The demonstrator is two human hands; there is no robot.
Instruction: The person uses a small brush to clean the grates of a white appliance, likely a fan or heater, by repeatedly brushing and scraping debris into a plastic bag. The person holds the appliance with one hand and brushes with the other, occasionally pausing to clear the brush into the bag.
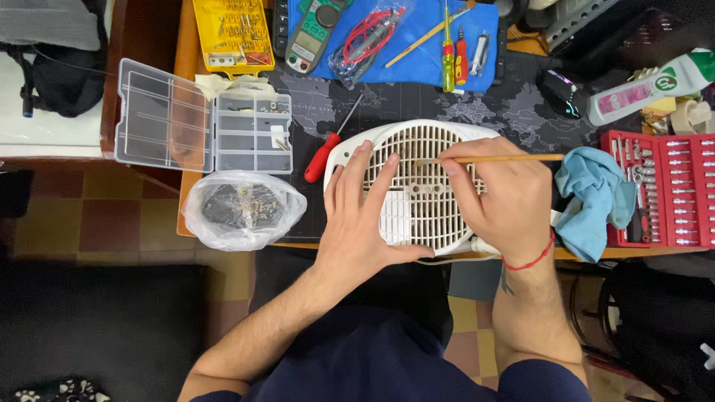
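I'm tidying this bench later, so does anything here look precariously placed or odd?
Yes. The clear plastic bag of small parts sags over the table's front edge. The open organizer box has its lid hanging past the left edge. Neither has spilled.

Two hands (357,223), one grille (421,186), one brush (499,158), two organiser boxes (205,126)

White slatted fan grille (421,186) lies flat at table's near edge; thin wooden-handled brush (497,158) angled across its far-right part.
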